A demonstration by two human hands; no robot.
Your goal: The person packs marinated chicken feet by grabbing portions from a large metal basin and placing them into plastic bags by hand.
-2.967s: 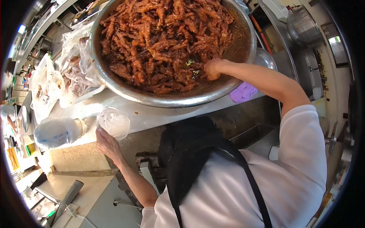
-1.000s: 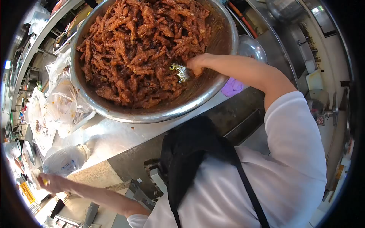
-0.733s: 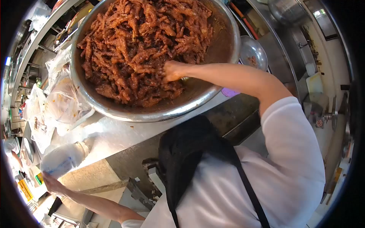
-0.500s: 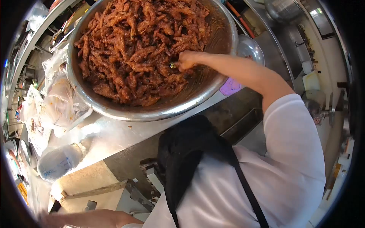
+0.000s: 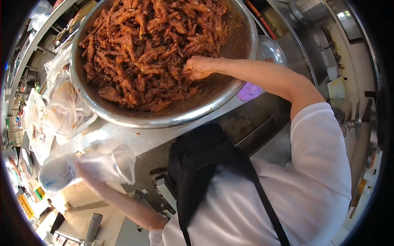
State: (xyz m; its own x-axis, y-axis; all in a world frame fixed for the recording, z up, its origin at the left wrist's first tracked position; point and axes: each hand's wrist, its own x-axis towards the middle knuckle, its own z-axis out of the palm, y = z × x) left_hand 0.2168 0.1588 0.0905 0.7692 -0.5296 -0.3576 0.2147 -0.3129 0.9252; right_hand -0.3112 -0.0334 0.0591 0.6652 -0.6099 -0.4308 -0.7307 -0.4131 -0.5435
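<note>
A large metal basin (image 5: 158, 124) holds a heap of glossy, red-brown sauced chicken feet (image 5: 139, 53). My right hand (image 5: 200, 67) is closed, its fingertips down against the heap on the right side; whatever they hold is hidden. At the lower left, my left hand (image 5: 83, 168) is blurred by motion. It grips a clear plastic bag (image 5: 119, 162) that spreads out to its right over the table edge. Just left of that hand lies a bundle of clear bags with blue print (image 5: 57, 174).
Clear plastic bags (image 5: 67, 104) and a white perforated basket (image 5: 30, 115) stand left of the basin on the metal table (image 5: 94, 133). A purple cloth-like item (image 5: 248, 92) and a metal bowl (image 5: 273, 51) sit to the right. Sinks (image 5: 301, 45) line the far right.
My left hand has come up from the lower left corner to the bag bundle, and a clear bag now spreads beside it. My right hand has shifted slightly left; a small green bit by its fingers is hidden.
</note>
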